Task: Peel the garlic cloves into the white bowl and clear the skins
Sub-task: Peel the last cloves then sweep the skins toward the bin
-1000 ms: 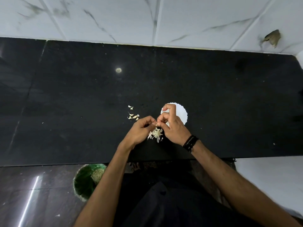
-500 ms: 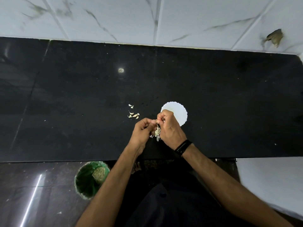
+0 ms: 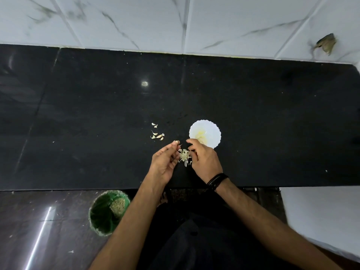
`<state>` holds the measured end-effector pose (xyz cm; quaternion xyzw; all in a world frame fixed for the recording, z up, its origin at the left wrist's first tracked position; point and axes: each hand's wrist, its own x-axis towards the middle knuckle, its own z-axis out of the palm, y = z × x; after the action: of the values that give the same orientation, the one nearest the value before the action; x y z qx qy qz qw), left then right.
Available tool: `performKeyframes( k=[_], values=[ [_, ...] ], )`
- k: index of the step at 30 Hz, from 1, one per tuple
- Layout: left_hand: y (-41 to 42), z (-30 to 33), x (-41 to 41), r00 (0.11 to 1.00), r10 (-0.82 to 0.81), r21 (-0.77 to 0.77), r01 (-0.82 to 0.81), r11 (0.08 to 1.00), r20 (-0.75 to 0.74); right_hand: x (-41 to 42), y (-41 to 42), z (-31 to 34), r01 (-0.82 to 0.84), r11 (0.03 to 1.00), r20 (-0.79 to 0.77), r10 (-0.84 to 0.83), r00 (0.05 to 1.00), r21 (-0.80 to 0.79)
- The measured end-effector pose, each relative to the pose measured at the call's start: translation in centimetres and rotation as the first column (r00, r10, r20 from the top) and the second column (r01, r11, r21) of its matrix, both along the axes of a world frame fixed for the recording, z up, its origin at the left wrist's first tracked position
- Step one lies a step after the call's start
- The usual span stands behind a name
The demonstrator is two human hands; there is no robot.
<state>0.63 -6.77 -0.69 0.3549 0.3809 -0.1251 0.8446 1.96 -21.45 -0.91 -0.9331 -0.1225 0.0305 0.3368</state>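
I am pinching a small garlic clove point(image 3: 176, 142) at the fingertips of my left hand point(image 3: 165, 162), whose other fingers are curling loosely toward the palm. My right hand point(image 3: 203, 159) is hovering just beside it with its fingers bent; whether they are holding anything I cannot tell. Between the two hands a little heap of papery garlic skins point(image 3: 184, 155) is lying on the black countertop point(image 3: 272, 117). Just beyond my right hand the white scalloped bowl point(image 3: 212, 131) is sitting with pale peeled garlic inside, its near rim partly hidden by my fingers. Beyond my left hand a few unpeeled cloves point(image 3: 157, 135) are lying loose on the counter. Below my left forearm a green bin point(image 3: 105, 213) is standing on the floor.
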Motion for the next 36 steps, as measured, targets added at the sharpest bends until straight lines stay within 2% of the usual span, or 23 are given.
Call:
performKeyframes(
  k=[6, 11, 14, 24, 29, 31, 36],
  values=[
    [-0.1, 0.0, -0.1, 0.999, -0.027, 0.013, 0.027, 1.000, -0.036, 0.3, 0.4, -0.1, 0.021, 1.000, 0.033, -0.022, 0.999, 0.018],
    [-0.1, 0.0, -0.1, 0.997, -0.062, 0.053, 0.065, 0.996, -0.054, 1.0, 1.3, 0.2, 0.093, 0.971, -0.040, -0.086, 0.995, 0.222],
    [-0.2, 0.1, 0.1, 0.997, -0.050, 0.059, 0.053, 0.997, -0.053, 1.3, 1.5, 0.5, 0.115, 0.954, -0.086, -0.095, 0.992, 0.276],
    [-0.2, -0.1, 0.3, 0.999, -0.041, 0.063, 0.043, 0.997, -0.024, 1.5, 1.9, 0.5, 0.233, 0.921, -0.179, -0.183, 0.967, 0.312],
    [0.3, -0.3, 0.5, 0.992, -0.121, 0.119, 0.124, 0.985, -0.031, 1.7, 1.8, 0.3, 0.288, 0.896, -0.300, -0.187, 0.935, 0.339],
    [0.4, -0.3, 0.5, 0.985, -0.167, 0.140, 0.172, 0.975, -0.050, 1.5, 1.6, 0.3, 0.332, 0.864, -0.355, -0.195, 0.914, 0.380],
    [0.1, -0.3, 0.9, 0.980, -0.194, 0.191, 0.197, 0.962, -0.035, 1.1, 1.6, 0.7, 0.475, 0.696, -0.508, -0.182, 0.842, 0.539]
  ],
)
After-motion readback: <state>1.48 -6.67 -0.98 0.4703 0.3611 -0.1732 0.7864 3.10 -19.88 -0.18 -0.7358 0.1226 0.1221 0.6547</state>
